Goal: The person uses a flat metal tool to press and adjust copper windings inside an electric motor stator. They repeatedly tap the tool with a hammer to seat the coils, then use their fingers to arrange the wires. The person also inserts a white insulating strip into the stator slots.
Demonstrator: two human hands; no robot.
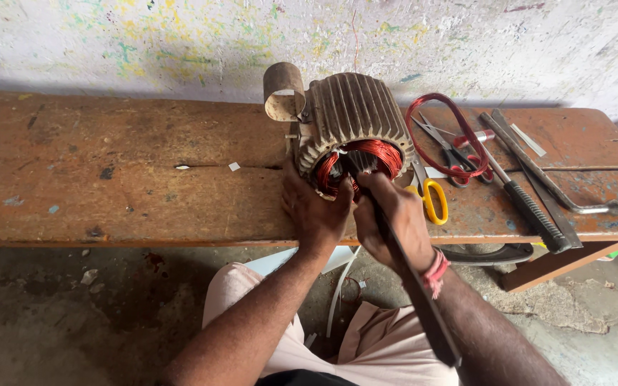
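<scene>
Left hand (314,211): braces the front rim of the ribbed motor stator (352,121).
Right hand (393,218): fingers wrapped round a long dark flat bar (416,286), its tip in the red copper windings (377,154).
Desk (123,171): worn wood, against a paint-flecked wall.
Right of stator: yellow-handled scissors (430,196), red wire loop (446,132), metal tools.

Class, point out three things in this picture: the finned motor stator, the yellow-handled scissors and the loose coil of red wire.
finned motor stator (355,107), head view, on the ribbed casing.
yellow-handled scissors (435,201), head view, on the yellow handle loop.
loose coil of red wire (466,136), head view, on the coil's right strand.
</scene>
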